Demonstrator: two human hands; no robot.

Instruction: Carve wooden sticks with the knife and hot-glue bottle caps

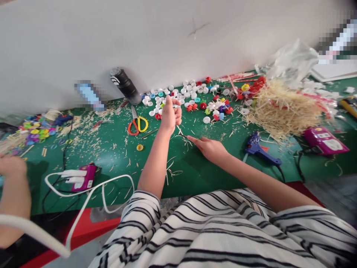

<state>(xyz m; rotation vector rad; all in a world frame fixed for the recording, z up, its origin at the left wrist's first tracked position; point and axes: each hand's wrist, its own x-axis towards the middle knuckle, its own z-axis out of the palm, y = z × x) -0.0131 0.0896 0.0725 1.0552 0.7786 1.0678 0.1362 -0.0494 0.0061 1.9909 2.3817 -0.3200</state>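
My left hand [170, 115] is closed with the thumb up, held over the green table. A thin pale stick [179, 130] comes out below its fingers, and a small white piece shows between them. My right hand [211, 148] is closed, its index finger stretched along a slim dark tool [184, 136] that meets the stick's lower end. Most of that tool is hidden, so its kind is unclear. Pale shavings [173, 172] lie beneath the hands. Behind them are many bottle caps [192, 89], mostly white, some red and blue.
Scissors [137, 124] and a black bottle [125, 85] stand left. A blue glue gun [259, 150], a heap of wood shavings [281, 108] and a purple power strip [325, 140] lie right. A white cable [117, 178] loops at front left. Another person's arm [15, 193] reaches in.
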